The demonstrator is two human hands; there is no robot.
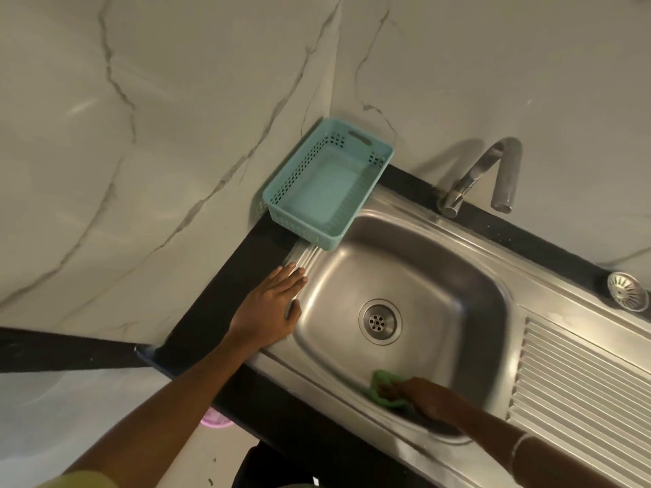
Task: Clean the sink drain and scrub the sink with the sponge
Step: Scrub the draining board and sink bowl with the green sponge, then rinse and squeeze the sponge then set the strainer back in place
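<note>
The right hand presses the green sponge with closed fingers against the near wall of the sink. The left hand lies open and flat on the sink's left rim. The drain sits open in the middle of the basin, while the strainer lies well apart near the far right edge of the counter. On wet steel the sponge may slip out of the grip, and loosened dirt could fall into the uncovered drain.

Around the sink

Basket behind-left on its rim; faucet behind; strainer and drainboard right; drain centred inside.
</note>
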